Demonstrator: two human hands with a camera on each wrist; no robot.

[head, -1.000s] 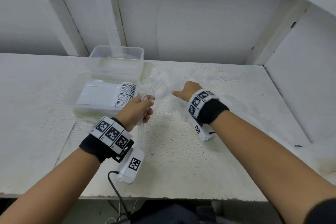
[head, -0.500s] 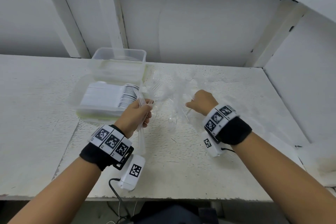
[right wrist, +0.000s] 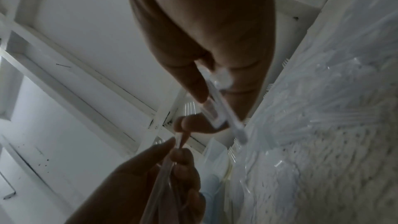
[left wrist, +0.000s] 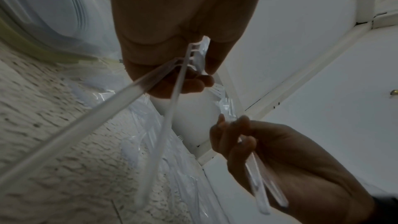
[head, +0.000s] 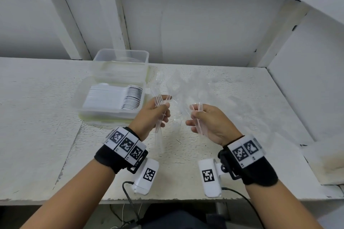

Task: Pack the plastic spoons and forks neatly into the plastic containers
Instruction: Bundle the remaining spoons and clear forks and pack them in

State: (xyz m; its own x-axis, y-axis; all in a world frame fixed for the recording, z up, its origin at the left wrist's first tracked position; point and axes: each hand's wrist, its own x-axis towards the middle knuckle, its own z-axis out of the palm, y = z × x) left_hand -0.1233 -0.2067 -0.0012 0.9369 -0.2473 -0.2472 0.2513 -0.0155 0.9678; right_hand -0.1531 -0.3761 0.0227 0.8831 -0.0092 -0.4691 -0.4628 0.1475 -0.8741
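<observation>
Forks are being gathered, and this is the step in hand: both hands hold small bunches lifted clear of the counter [head: 46, 135]. The left hand [head: 151, 115] is curled round several clear forks [head: 160, 109], tines up and handles hanging below the palm; in the left wrist view those handles splay apart instead of lying flush. The right hand [head: 208, 122] pinches what look like two more clear pieces [head: 200, 117] between thumb and fingertips, though they are too transparent to say for certain whether they are forks or spoons.

Loose clear cutlery [head: 195, 87] lies scattered toward the back middle of the counter, just beyond the hands. At the back left stand two clear containers: the nearer container [head: 111, 115] already holds a tight row of white spoons [head: 115, 96], and the farther container [head: 121, 61], touching it behind, seems to hold little or nothing, as far as its clear walls let me tell.

Judging from this, packing is partly done, spoons in and forks still to go. Next the right-hand pieces want joining to the left bunch with tines pointing the same way, then the handles squaring up so the stack nests before it goes into a container.
</observation>
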